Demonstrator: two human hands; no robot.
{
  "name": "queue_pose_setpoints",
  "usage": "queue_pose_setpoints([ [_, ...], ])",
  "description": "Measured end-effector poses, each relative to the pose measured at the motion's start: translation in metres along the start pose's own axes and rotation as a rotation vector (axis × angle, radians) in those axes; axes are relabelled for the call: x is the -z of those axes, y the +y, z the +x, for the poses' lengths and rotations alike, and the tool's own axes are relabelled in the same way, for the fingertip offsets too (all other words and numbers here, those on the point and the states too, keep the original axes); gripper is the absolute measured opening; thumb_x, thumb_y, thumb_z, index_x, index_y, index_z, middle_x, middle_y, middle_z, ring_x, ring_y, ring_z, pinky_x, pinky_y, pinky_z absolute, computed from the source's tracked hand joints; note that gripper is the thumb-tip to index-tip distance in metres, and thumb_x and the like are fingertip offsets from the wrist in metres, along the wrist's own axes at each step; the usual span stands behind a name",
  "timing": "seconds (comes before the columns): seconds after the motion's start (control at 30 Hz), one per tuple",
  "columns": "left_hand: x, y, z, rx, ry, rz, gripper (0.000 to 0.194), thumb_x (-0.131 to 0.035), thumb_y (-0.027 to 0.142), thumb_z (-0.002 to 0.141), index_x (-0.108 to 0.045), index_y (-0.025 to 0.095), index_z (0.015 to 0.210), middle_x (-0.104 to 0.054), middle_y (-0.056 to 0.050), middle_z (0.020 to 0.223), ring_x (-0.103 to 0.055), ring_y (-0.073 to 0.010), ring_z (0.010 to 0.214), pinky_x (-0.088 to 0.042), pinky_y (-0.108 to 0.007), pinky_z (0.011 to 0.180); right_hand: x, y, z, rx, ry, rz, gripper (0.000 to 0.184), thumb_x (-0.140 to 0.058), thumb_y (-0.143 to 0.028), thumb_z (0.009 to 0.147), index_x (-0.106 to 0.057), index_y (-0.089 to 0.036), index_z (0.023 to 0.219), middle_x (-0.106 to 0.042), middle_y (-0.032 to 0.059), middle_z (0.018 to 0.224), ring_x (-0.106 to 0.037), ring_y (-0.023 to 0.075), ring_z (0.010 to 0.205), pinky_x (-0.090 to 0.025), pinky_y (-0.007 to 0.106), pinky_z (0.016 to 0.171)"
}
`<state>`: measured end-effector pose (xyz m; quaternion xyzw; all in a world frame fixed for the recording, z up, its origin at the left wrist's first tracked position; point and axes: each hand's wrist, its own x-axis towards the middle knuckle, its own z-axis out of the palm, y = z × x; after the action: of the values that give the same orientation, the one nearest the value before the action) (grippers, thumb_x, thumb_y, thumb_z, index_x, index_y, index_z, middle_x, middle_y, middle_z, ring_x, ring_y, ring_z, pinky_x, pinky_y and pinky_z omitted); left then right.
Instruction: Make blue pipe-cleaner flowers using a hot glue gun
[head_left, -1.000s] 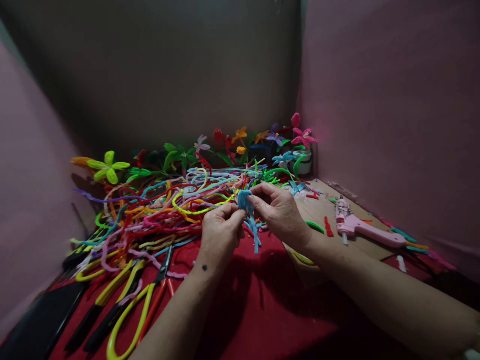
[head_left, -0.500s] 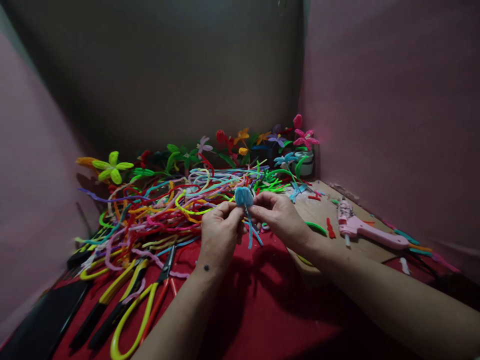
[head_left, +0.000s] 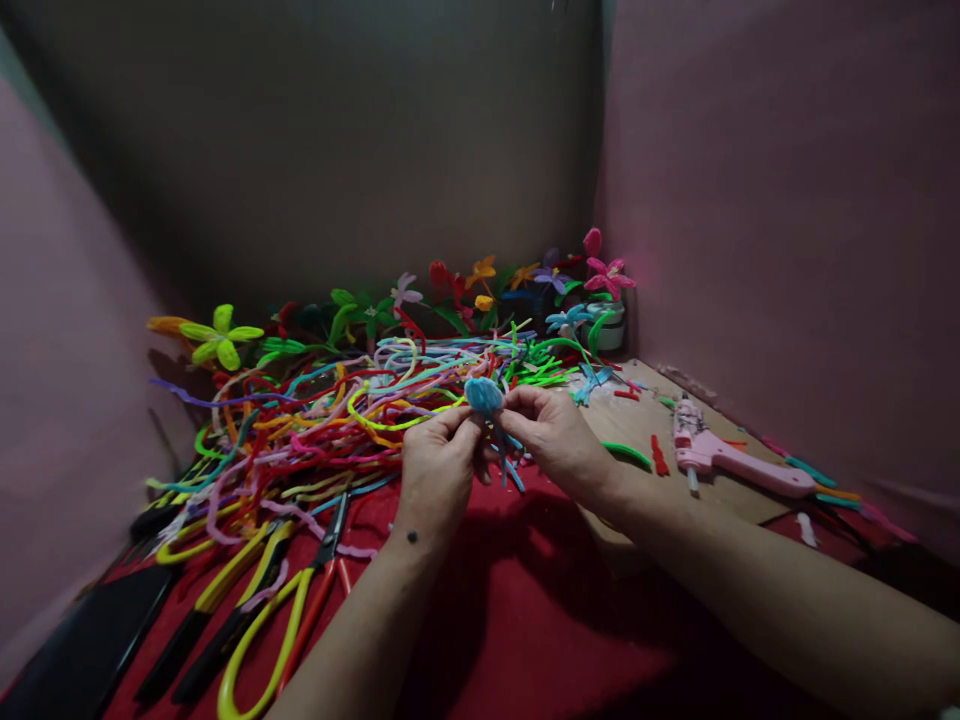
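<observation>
A small blue pipe-cleaner flower bud (head_left: pixel 484 395) is held up over the red tabletop, its loose blue ends dangling below. My left hand (head_left: pixel 441 450) pinches its base from the left with thumb and forefinger. From the right, my right hand (head_left: pixel 555 432) pinches the same base, fingertips close to the left ones. Where the stems pass between the fingers is partly hidden. Behind my hands lies a large tangle of coloured pipe cleaners (head_left: pixel 300 425).
Pliers (head_left: pixel 225 590) and yellow-handled scissors (head_left: pixel 289 620) lie at left near a black flat object (head_left: pixel 90 630). A pink glue gun (head_left: pixel 739 465) rests on a brown board (head_left: pixel 637 420) at right. Finished pipe-cleaner flowers (head_left: pixel 220 338) line the back wall.
The blue bud has tipped and turned between my fingers, showing a rounder face, and its dangling ends have shifted. Both hands stay nearly in place.
</observation>
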<state>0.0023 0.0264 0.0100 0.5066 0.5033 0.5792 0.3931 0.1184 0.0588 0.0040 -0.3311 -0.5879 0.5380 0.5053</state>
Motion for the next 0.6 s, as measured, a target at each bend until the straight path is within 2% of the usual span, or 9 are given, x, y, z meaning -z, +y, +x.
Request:
queue_pose_setpoints([
  [0.17, -0.0001, 0.0002, -0.0003, -0.001, 0.052, 0.06, 0.023, -0.059, 0.03, 0.071, -0.068, 0.011, 0.08, -0.055, 0.003, 0.045, -0.046, -0.0086, 0.037, -0.035, -0.019, 0.035, 0.0009, 0.0003, -0.0001, -0.008, 0.004, -0.008, 0.008, -0.057, -0.021, 0.066, -0.053, -0.014, 0.063, -0.051, -0.0045, 0.05, -0.043, 0.0056, 0.042, -0.035, 0.016, 0.039],
  [0.43, 0.0034, -0.0044, 0.0029, -0.011, 0.046, 0.088, 0.029, -0.064, 0.038, 0.067, -0.069, 0.012, 0.08, -0.05, 0.004, 0.04, -0.044, -0.0082, 0.034, -0.032, -0.02, 0.036, 0.003, -0.0031, -0.0007, -0.024, -0.007, -0.085, 0.012, -0.056, -0.023, 0.066, -0.059, -0.012, 0.061, -0.052, -0.003, 0.05, -0.042, 0.0059, 0.044, -0.035, 0.017, 0.041],
  [0.6, 0.005, 0.0016, 0.0048, -0.017, 0.072, -0.027, 0.035, -0.069, 0.035, 0.062, -0.062, 0.013, 0.089, -0.057, 0.003, 0.054, -0.049, -0.0084, 0.04, -0.038, -0.019, 0.038, 0.0055, 0.001, 0.0012, 0.023, 0.018, -0.187, 0.015, -0.054, -0.024, 0.068, -0.058, -0.013, 0.058, -0.05, -0.0033, 0.049, -0.041, 0.0065, 0.044, -0.034, 0.019, 0.043],
])
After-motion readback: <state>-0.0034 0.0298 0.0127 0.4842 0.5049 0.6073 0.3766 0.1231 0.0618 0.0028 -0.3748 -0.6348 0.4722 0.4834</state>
